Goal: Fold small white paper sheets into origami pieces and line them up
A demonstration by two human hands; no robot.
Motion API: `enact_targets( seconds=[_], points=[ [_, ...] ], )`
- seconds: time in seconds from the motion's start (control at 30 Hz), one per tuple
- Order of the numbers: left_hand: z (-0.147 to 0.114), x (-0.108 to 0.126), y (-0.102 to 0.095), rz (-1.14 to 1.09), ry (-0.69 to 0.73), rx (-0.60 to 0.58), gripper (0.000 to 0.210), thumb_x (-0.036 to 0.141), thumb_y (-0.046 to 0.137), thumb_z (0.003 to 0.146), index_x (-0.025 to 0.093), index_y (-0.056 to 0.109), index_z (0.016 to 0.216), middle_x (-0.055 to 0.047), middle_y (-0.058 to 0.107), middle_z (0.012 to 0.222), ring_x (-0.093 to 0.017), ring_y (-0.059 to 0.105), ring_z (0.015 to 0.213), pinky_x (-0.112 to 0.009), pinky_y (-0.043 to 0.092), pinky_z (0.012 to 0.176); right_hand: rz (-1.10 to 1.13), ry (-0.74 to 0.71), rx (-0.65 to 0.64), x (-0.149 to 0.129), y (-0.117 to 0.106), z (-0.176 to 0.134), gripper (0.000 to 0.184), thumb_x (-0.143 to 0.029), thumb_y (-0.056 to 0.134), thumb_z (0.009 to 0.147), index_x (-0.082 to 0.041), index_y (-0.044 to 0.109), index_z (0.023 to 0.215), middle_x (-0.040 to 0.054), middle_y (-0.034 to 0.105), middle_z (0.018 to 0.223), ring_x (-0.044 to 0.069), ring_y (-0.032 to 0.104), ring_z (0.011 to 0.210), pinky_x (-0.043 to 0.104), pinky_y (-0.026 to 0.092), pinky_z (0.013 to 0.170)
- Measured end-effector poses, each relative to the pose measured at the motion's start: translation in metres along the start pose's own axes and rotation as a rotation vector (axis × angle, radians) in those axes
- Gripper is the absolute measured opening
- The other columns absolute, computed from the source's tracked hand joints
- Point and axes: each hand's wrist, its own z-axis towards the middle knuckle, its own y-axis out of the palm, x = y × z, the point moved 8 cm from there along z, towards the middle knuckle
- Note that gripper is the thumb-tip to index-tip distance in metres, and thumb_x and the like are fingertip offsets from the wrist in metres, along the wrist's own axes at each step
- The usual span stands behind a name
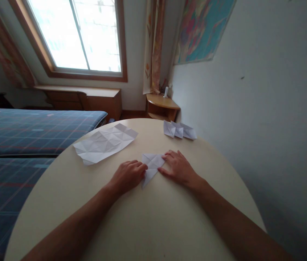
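Note:
A small folded sheet of white paper (152, 163) lies on the round cream table (153, 224), creased and with pointed corners. My left hand (130, 174) is closed at its left edge, thumb and fingers pinching the paper there. On the other side, my right hand (179, 166) rests with fingers stretched out and thumb apart, their tips touching the paper's right corner and lower right edge. Both forearms reach in from the bottom of the view.
A larger creased white sheet (106, 143) lies at the table's far left. Folded paper pieces (180, 130) stand at the far right edge. A bed with a blue plaid cover (33, 130) is on the left, a wall (278, 108) on the right, a corner shelf (163, 101) beyond.

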Motion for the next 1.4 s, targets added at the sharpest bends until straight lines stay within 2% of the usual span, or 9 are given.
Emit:
enact_targets(
  seconds=[0.13,0.3,0.43,0.5,0.6,0.77,0.93,1.13,1.4],
  points=[
    [0.0,-0.006,0.003,0.041,-0.092,-0.03,0.016,0.019,0.052,0.093,0.024,0.068,0.096,-0.003,0.074,0.083,-0.02,0.069,0.076,-0.03,0.049,0.068,-0.049,0.083,0.003,0.004,-0.001,-0.001,0.059,-0.063,0.056,0.086,-0.017,0.063,0.124,0.0145,0.062,0.127,0.028,0.056,0.119,0.049,0.025,0.115],
    [0.001,-0.012,-0.003,0.034,-0.185,0.013,0.019,0.021,0.05,0.094,0.025,0.068,0.1,-0.004,0.076,0.098,-0.022,0.071,0.092,-0.03,0.05,0.072,-0.087,0.127,0.011,0.004,-0.003,-0.002,0.058,-0.063,0.056,0.086,-0.017,0.065,0.122,0.013,0.061,0.13,0.028,0.055,0.117,0.042,0.035,0.106],
    [0.0,-0.015,-0.004,0.068,-0.257,-0.029,0.021,0.024,0.049,0.095,0.023,0.069,0.091,-0.005,0.075,0.088,-0.021,0.071,0.085,-0.029,0.05,0.07,-0.101,0.132,0.029,0.005,-0.004,-0.003,0.056,-0.062,0.056,0.086,-0.018,0.066,0.119,0.0128,0.063,0.127,0.029,0.055,0.114,0.042,0.039,0.101],
    [-0.001,-0.013,-0.005,0.061,-0.255,-0.039,0.021,0.027,0.049,0.095,0.022,0.069,0.089,-0.005,0.075,0.088,-0.022,0.071,0.084,-0.029,0.05,0.07,-0.097,0.116,0.045,0.004,-0.005,-0.003,0.053,-0.062,0.057,0.086,-0.019,0.067,0.116,0.013,0.065,0.124,0.029,0.056,0.112,0.042,0.041,0.098],
    [-0.001,-0.012,-0.007,0.048,-0.248,-0.032,0.019,0.032,0.052,0.094,0.022,0.068,0.096,-0.007,0.075,0.092,-0.024,0.071,0.089,-0.031,0.051,0.071,-0.082,0.093,0.065,0.004,-0.007,-0.002,0.047,-0.058,0.06,0.086,-0.019,0.068,0.112,0.0122,0.067,0.118,0.029,0.057,0.108,0.042,0.043,0.095],
    [-0.001,-0.014,-0.004,0.051,-0.246,-0.057,0.019,0.026,0.051,0.095,0.023,0.067,0.105,-0.007,0.075,0.094,-0.024,0.07,0.094,-0.03,0.052,0.071,-0.044,0.063,0.076,0.001,-0.009,-0.001,0.039,-0.051,0.061,0.088,-0.02,0.068,0.112,0.0103,0.069,0.113,0.027,0.059,0.105,0.04,0.045,0.093],
    [-0.001,-0.018,-0.003,0.079,-0.276,-0.063,0.022,0.025,0.047,0.097,0.024,0.067,0.106,-0.008,0.075,0.096,-0.023,0.071,0.091,-0.029,0.051,0.07,-0.004,0.061,0.074,0.001,-0.009,-0.001,0.038,-0.047,0.061,0.089,-0.021,0.067,0.116,0.0095,0.071,0.113,0.026,0.06,0.107,0.037,0.047,0.092],
    [-0.001,-0.022,-0.002,0.127,-0.314,-0.069,0.029,0.027,0.038,0.101,0.022,0.066,0.099,-0.009,0.075,0.088,-0.025,0.073,0.082,-0.03,0.05,0.065,0.021,0.099,0.1,0.003,-0.009,-0.001,0.027,-0.038,0.055,0.094,-0.021,0.069,0.11,0.0072,0.072,0.109,0.024,0.063,0.102,0.034,0.049,0.086],
    [-0.004,-0.026,-0.004,0.149,-0.338,-0.034,0.024,0.027,0.042,0.1,0.024,0.066,0.102,-0.007,0.076,0.09,-0.025,0.073,0.08,-0.028,0.046,0.061,0.036,0.1,0.101,0.001,-0.011,-0.001,0.027,-0.03,0.057,0.089,-0.021,0.068,0.112,0.0075,0.072,0.109,0.024,0.064,0.102,0.033,0.05,0.086]
  ],
)
